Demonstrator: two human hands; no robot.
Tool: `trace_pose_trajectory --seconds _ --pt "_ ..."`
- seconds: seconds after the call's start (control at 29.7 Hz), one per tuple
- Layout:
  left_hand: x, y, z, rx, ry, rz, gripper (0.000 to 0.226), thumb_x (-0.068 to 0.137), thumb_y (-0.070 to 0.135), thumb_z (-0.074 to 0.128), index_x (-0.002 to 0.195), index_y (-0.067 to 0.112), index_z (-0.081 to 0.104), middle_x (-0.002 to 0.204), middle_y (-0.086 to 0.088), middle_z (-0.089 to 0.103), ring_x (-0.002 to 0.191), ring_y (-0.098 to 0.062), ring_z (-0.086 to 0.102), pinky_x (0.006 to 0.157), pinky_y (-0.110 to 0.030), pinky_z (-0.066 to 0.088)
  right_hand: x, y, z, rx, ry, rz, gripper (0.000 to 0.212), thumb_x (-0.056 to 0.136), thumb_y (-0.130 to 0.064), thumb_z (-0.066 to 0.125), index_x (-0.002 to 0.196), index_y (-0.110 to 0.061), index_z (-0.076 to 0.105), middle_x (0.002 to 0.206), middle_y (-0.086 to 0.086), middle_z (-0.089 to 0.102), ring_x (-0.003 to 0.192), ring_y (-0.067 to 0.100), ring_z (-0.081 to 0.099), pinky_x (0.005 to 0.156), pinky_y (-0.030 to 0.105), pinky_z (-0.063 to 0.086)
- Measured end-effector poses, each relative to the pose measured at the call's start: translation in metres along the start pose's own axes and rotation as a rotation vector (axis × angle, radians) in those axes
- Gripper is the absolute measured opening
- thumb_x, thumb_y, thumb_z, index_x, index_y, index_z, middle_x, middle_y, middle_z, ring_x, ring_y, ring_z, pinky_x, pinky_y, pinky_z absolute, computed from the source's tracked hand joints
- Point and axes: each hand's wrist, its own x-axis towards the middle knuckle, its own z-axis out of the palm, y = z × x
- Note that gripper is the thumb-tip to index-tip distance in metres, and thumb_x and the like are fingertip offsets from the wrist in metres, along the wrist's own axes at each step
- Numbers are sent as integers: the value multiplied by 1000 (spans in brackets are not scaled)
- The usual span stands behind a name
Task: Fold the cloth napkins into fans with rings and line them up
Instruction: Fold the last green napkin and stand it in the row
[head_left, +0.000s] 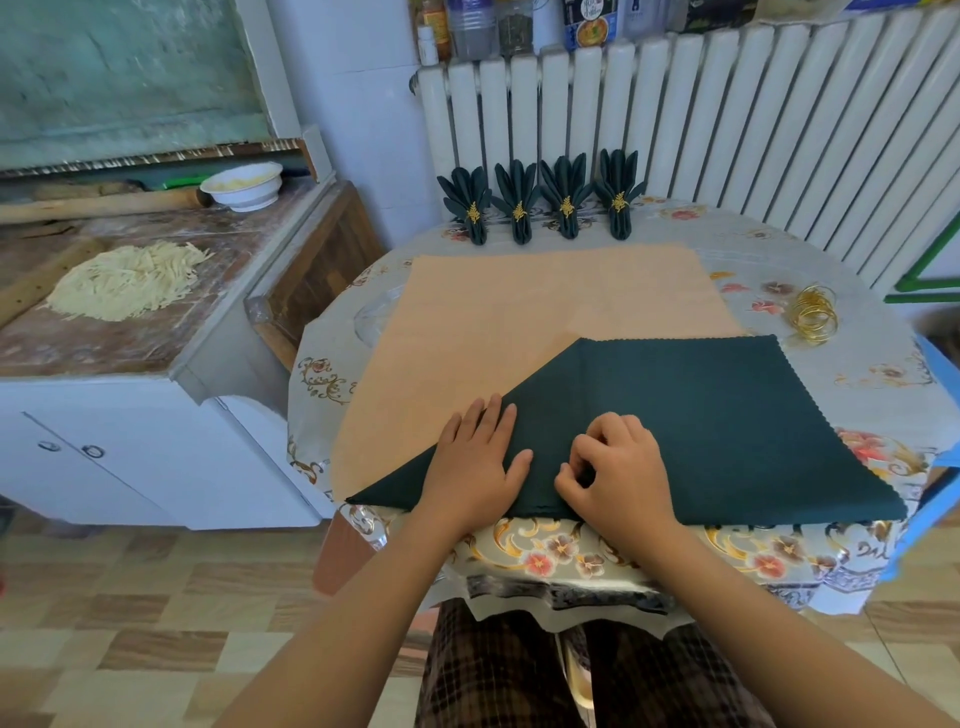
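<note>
Low in the frame, the flat left hand (475, 460) presses the dark green napkin (701, 426), the right hand (613, 470) pinches its near edge; the long folded edge runs left-right.

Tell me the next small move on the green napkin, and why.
Probably start the first pleat: the right hand pinches the green napkin near its front edge while the left hand presses it flat. It lies unpleated; four finished fans already stand behind.

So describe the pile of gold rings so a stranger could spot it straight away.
Start at the round table with the flowered cover. On its right side, beyond the far corner of the flat green napkin, lies a loose heap of gold rings. Unlike the rings on the folded fans, these hold no cloth.
</note>
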Motion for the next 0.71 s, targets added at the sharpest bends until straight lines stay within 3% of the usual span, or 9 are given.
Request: trace_pose_trajectory --seconds 0.07,0.13,0.24,0.34,0.4,0.51,0.71 --pt "0 0 1 3 9 2 63 101 50 16 154 21 -3 161 0 -9 147 -16 -10 120 -36 -5 8 -2 -1 -20 18 16 10 69 -19 71 72 -16 62 85 0 54 83 23 50 72 33 38" --pt "-1 0 1 7 15 10 63 101 49 15 154 21 -3 161 0 -9 147 -16 -10 120 -37 -4 24 -4 2 -37 -43 21 23 80 -17 63 103 -14 66 114 4 59 111 26 51 92 36 36" --pt "-3 -1 2 4 25 19 61 101 49 16 154 23 -1 161 0 -8 147 -17 -10 120 -37 -4 57 -13 17 -19 -325 -15 45 98 -23 37 142 -17 40 152 0 32 143 18 18 115 33 9" --pt "-1 -1 2 6 48 23 61 101 49 16 154 24 -1 161 1 -6 147 -16 -9 120 -37 -4 83 -6 32 10 -540 3 47 102 -28 22 149 -25 24 157 -4 18 145 13 3 116 36 -4" --pt "-1 0 1 13 38 21 61 101 49 16 154 25 -1 161 1 -6 147 -16 -9 120 -37 -4 88 8 35 -111 -614 -16 48 103 -35 17 150 -30 15 158 -9 11 145 11 -1 117 40 -7" --pt "1 0 0 19 26 14 61 100 49 14 154 25 -2 161 1 -7 147 -16 -9 120 -37 -5 92 28 36 -254 -626 -10 51 101 -43 14 151 -33 3 158 -11 1 145 12 -6 117 43 -7" --pt "0 -1 1 24 16 14 65 96 53 6 154 25 -1 161 1 -7 147 -16 -9 120 -37 -6 112 56 24 -363 -639 206 54 101 -43 9 151 -29 -2 159 -8 -4 146 20 -9 115 48 -12"
